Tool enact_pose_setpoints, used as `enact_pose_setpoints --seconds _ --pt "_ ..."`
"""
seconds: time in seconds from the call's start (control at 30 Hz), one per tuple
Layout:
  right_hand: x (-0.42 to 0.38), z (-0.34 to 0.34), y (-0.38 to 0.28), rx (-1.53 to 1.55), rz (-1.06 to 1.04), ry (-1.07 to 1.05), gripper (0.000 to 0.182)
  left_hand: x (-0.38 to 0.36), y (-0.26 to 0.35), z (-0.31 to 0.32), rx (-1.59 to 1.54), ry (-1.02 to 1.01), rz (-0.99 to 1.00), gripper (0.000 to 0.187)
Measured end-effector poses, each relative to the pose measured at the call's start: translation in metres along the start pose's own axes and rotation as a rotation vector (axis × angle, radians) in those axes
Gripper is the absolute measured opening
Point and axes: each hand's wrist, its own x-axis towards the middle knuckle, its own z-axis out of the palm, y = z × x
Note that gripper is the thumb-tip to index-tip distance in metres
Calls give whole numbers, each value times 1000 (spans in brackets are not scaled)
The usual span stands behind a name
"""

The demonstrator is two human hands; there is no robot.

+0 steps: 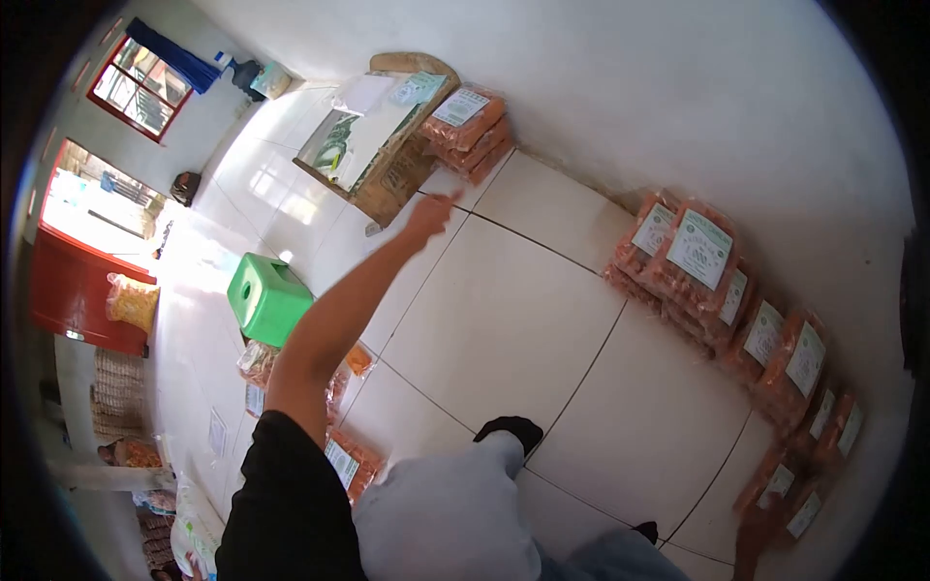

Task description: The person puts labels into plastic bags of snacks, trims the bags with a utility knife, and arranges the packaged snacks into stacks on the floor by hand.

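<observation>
My left hand [431, 215] is stretched out over the tiled floor with an extended finger and nothing visible in it. It is just short of a stack of orange-brown packs [467, 131] with white labels beside a cardboard box [392, 184]. At the lower right, my right hand [760, 528] is dark and blurred against the nearest labelled packs [775, 479]; its fingers are hard to make out. More labelled packs [699, 250] lie piled in a row along the wall.
A green plastic stool [266, 298] stands at the left, with packs [351, 463] near my left arm. Farther left are a red door [82, 290], a yellow bag [132, 300] and a white sack [197, 523]. The wall [620, 87] borders the floor on the right.
</observation>
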Motion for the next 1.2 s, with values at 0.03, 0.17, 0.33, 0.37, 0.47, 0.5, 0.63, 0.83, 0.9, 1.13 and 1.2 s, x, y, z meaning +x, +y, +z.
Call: enact_pose_setpoints --seconds 0.03,0.17,0.33,0.37,0.47,0.5,0.63,0.83,0.9,1.13,1.2 --pt "-7 -6 -28 28 -145 -55 47 30 3 -9 -315 23 -82 76" --pt "-20 -46 -127 293 -738 -356 44 104 36 -12 -766 46 -195 114" --pt "15 -77 -231 164 -890 -741 44 156 21 13 -1233 131 -152 86" --pt "20 -73 -249 234 -849 -781 44 171 8 17 -1239 126 -173 86" --pt "44 -61 -325 385 -813 -870 40 239 -43 27 -939 293 -187 63" --pt "53 -51 -353 414 -838 -855 40 253 -54 28 -899 303 -146 54" --pt "100 -21 -481 580 -873 -789 40 273 -94 41 -518 578 158 37" --pt "177 -40 -663 930 -784 -512 46 237 -70 11 -601 219 80 34" --pt "205 -65 -716 1089 -581 -570 57 238 -77 6 -369 240 155 35" --pt "246 -132 -800 1511 -275 -865 115 213 -75 16 -424 127 443 47" --pt "248 -130 -809 1526 -323 -905 126 220 -90 19 -355 84 483 49"
